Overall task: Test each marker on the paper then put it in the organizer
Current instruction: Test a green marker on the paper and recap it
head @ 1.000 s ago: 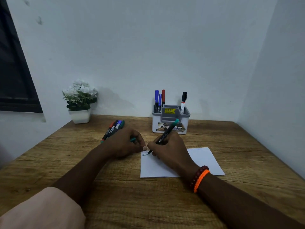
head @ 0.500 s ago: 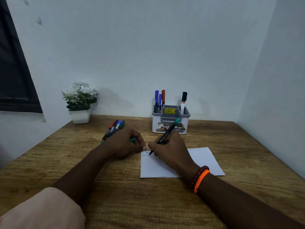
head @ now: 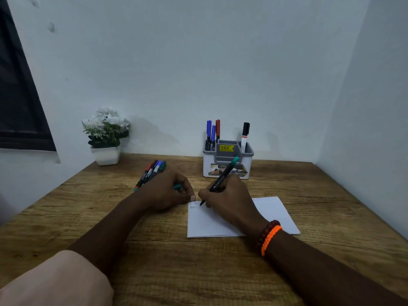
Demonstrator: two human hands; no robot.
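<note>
My right hand (head: 229,202) grips a black marker with a green end (head: 221,180), its tip pressed on the top left corner of the white paper (head: 273,213) next to small zigzag marks. My left hand (head: 170,191) rests closed at the paper's left edge with a green cap (head: 177,187) showing between its fingers. Behind the left hand, several capped markers (head: 152,171) lie in a bundle on the table. The grey and white organizer (head: 227,164) stands behind the paper, holding two blue markers, a red one and a white one with a black cap.
A white pot of white flowers (head: 106,138) stands at the back left of the wooden table (head: 154,261). Walls close in the table at the back and the right. A dark window frame is at the far left.
The marker tip has shifted slightly to the right along the paper's top edge, leaving more zigzag marks. The left hand has stayed in place.
</note>
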